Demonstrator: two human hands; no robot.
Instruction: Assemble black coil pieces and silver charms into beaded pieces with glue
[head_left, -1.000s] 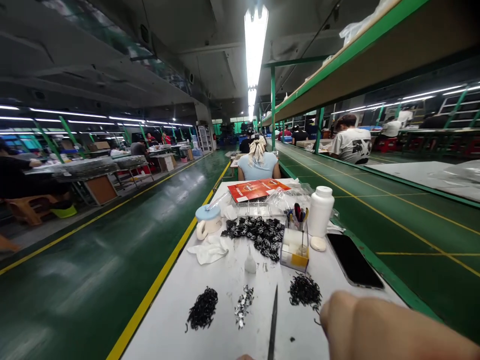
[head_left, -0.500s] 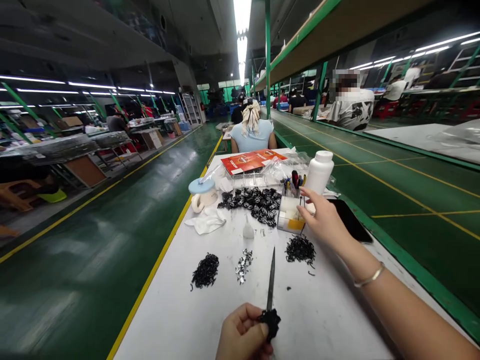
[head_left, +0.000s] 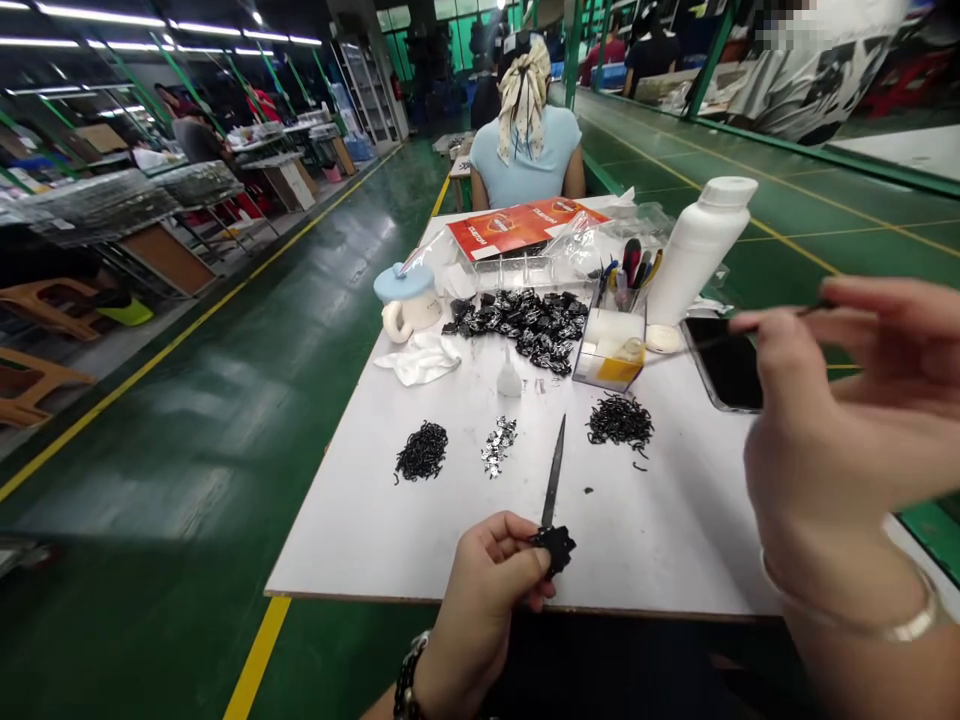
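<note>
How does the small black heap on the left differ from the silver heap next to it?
The black heap is dark; the silver heap is bright and shiny. The black heap's pieces look thin and curved, the silver heap's short and irregular. The black heap is densely packed; the silver heap lies in a looser, narrower scatter. Both are loose small pieces on the white tabletop.

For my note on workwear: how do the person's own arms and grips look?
The left grip is ungloved, with a dark beaded bracelet at its wrist. The right grip is ungloved too, with a silver-coloured bangle. No sleeve shows on either arm.
</note>
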